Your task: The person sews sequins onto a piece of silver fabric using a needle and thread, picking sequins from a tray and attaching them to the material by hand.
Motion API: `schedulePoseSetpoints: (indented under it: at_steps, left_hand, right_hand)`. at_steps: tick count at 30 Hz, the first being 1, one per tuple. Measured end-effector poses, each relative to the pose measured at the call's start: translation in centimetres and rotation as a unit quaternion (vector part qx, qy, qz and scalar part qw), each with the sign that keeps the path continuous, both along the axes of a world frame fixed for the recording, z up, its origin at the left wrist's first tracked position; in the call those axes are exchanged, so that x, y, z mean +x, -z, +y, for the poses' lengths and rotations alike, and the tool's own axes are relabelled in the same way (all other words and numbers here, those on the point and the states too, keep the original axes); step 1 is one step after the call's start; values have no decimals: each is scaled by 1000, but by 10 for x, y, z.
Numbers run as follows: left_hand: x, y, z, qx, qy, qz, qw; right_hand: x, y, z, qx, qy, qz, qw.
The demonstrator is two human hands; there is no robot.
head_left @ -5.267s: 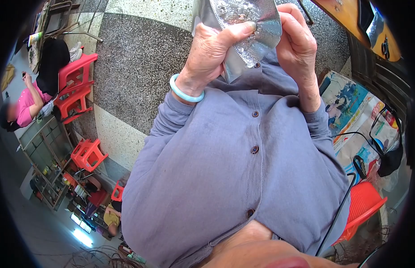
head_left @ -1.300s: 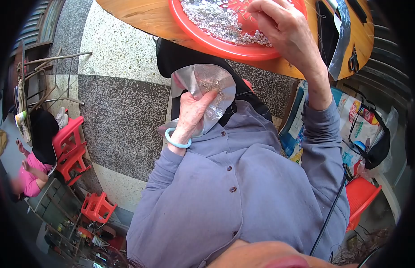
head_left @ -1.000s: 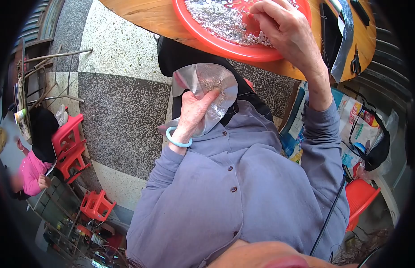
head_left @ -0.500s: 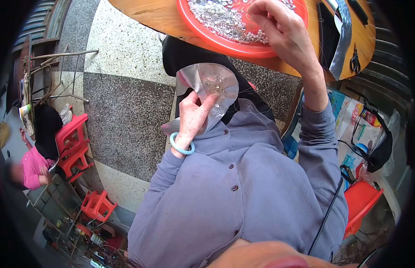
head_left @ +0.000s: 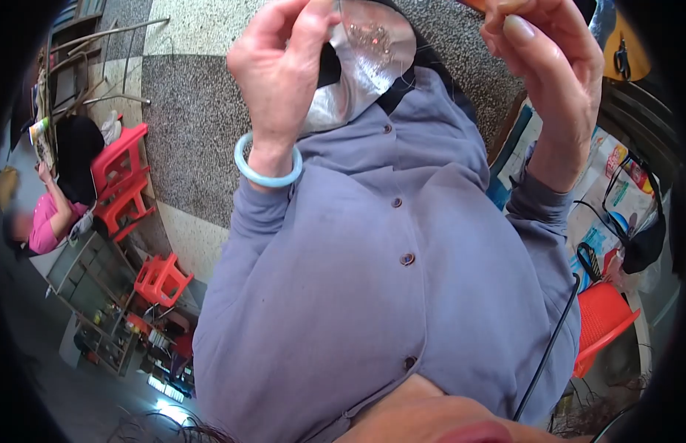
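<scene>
My left hand (head_left: 280,81), with a pale blue bangle (head_left: 269,179) at its wrist, is raised at the top with thumb and fingers pinched together. What it pinches, if anything, I cannot make out. Just right of its fingertips, a piece of silvery fabric (head_left: 350,81) lies over my lap. A cluster of clear beads (head_left: 376,40) shows on that fabric, and fine threads trail from its edge. On the other side, my right hand (head_left: 553,81) is lifted with its fingertips pressed together at the frame's top. Anything between them is too small to name.
A wooden table (head_left: 632,48) carries black scissors (head_left: 621,59) at upper right. Below it lie printed packaging (head_left: 616,184), a black strapped item (head_left: 646,240) and a red chair (head_left: 605,325). At left are red stools (head_left: 162,279), metal rods (head_left: 107,96) and a seated person in pink (head_left: 51,221).
My left hand has left the silvery fabric and risen, pinched. My right hand has moved away from the red tray of beads toward me. The view has shifted, leaving the tray almost wholly out of frame.
</scene>
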State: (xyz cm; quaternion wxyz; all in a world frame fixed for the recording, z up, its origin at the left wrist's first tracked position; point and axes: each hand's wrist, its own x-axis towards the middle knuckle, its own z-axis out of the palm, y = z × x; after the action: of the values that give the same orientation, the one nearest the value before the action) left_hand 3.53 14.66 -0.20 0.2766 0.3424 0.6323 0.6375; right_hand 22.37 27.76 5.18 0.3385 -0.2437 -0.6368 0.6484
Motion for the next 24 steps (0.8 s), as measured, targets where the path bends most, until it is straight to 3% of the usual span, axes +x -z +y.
schedulePoseSetpoints:
  at_steps: [7, 11, 14, 17, 18, 21, 23, 24]
  left_hand:
    - [31, -32, 14, 92, 167, -65, 980]
    - [35, -24, 14, 128, 209, -120, 962]
    - [29, -27, 7, 50, 220, -186, 956]
    - [28, -29, 3, 4, 231, -200, 952]
    - [28, -28, 3, 2, 236, -197, 952]
    - [18, -4, 10, 107, 215, 74, 968]
    - [17, -1, 6, 71, 165, 154, 972]
    - [17, 0, 3, 32, 136, 172, 975]
  right_hand:
    - [-8, 4, -28, -17, 16, 47, 999]
    - [-18, 14, -33, 170, 78, 65, 980]
    - [-17, 32, -28, 232, 52, 106, 966]
    - [-21, 41, -33, 149, 64, 158, 974]
    - [-12, 29, -36, 128, 76, 114, 982]
    - [36, -2, 1, 26, -166, 174, 970]
    - [75, -3, 25, -52, -120, 218, 967]
    - [91, -16, 39, 8, -82, 232, 969]
